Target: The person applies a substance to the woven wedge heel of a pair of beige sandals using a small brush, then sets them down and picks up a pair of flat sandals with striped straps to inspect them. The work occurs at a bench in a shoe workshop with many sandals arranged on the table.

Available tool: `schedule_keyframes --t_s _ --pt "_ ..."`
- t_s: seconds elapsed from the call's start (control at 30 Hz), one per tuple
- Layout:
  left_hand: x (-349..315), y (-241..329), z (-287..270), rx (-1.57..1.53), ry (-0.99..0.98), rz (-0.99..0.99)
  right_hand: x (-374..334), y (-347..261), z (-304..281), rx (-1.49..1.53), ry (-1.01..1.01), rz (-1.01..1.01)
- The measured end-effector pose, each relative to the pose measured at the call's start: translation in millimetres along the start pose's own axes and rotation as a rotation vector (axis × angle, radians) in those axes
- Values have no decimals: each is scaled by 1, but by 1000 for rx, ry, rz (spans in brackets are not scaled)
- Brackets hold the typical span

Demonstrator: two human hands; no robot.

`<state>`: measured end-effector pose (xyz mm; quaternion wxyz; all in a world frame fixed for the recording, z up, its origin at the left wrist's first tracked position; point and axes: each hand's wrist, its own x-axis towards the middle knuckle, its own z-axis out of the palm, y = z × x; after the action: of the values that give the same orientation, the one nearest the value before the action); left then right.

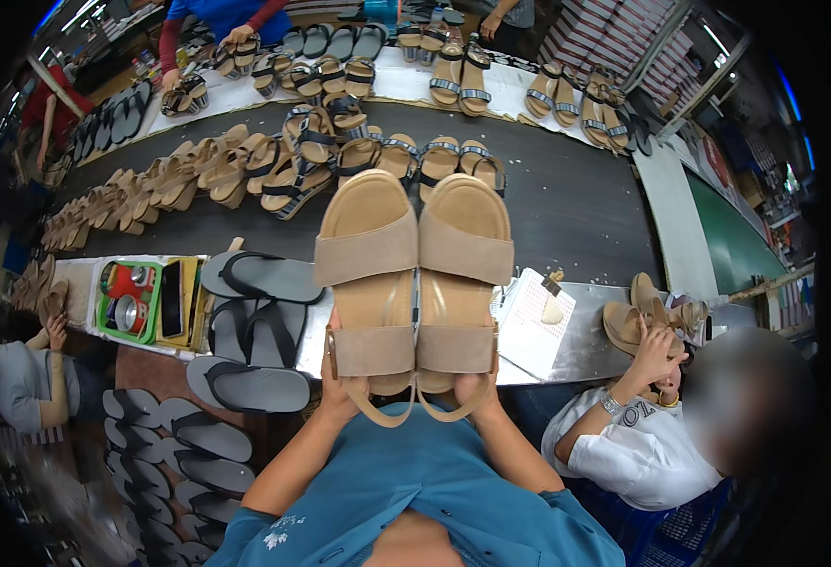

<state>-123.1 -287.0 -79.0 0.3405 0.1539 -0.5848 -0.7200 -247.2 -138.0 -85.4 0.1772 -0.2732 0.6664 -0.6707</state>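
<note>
Side by side in front of me, I hold up a pair of tan strappy sandals with two wide bands each, toes pointing away. My left hand is closed round the heel end of the left sandal. Closed the same way, my right hand grips the right sandal. The thin heel straps hang down toward me, and the fingers beneath the soles are hidden. Just left of the held pair, grey flip-flops with black straps lie on the bench; a clipboard with paper is to the right.
Tan sandals and striped-strap sandals line the dark conveyor. A green tray with a metal bowl sits left. More grey flip-flops are stacked low left. A person in white handles a tan sandal at right; others work across and left.
</note>
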Motion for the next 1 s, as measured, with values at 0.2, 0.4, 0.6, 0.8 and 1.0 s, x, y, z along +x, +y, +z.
schedule_keyframes --t_s 0.2,0.4,0.6,0.8,1.0 --pt "-13 9 -27 -417 -17 -287 -16 10 -30 576 -181 150" --pt "-22 5 -35 -761 -91 -455 -17 4 -19 1114 -247 547" --pt "-30 -5 -45 -757 -71 -484 -18 7 -20 1223 -302 537" --pt "-28 4 -36 -749 -81 -486 -14 0 -25 1213 -325 618" --pt "-27 7 -33 -728 -85 -482 -10 -2 -30 1228 -345 684"
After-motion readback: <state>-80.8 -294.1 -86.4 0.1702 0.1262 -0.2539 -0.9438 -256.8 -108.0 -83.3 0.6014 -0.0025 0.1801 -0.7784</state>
